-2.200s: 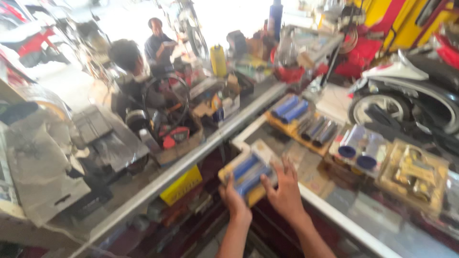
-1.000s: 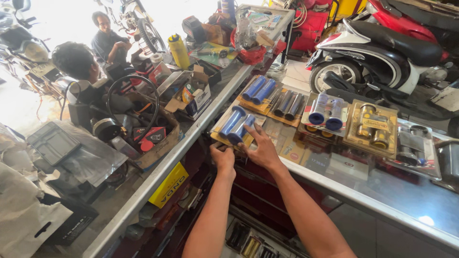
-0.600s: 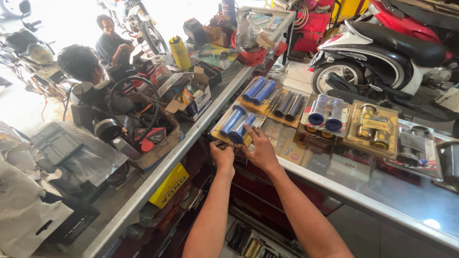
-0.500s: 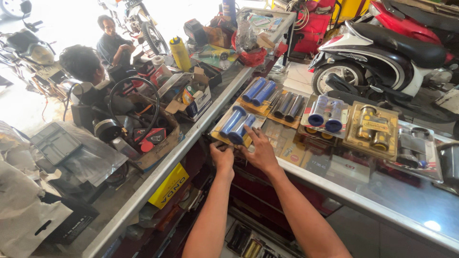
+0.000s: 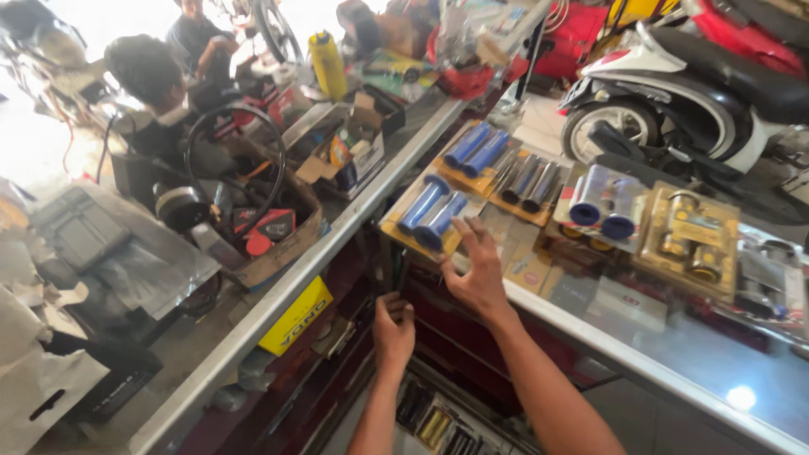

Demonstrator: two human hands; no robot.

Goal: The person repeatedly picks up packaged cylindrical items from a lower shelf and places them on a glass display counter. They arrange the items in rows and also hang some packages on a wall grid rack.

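Observation:
A pack of two blue handlebar grips [image 5: 431, 211] on yellow card lies at the near corner of a glass counter [image 5: 674, 354]. My right hand [image 5: 476, 265] rests on the counter with fingers spread, its fingertips touching the pack's near edge. My left hand [image 5: 393, 330] is lower, below the counter's metal edge [image 5: 278, 303], fingers curled at the dark red cabinet front; whether it grips anything there is unclear.
More grip packs lie on the glass: blue [image 5: 476, 152], silver [image 5: 531, 181], chrome with blue ends [image 5: 602, 202], gold [image 5: 691, 240]. An open cardboard box of parts [image 5: 253, 227] sits left. Two people [image 5: 168, 76] are beyond it. A scooter [image 5: 708, 93] stands behind the counter.
My left hand has dropped from the blue grip pack to below the counter edge. My right hand stays at the pack. The view has shifted closer.

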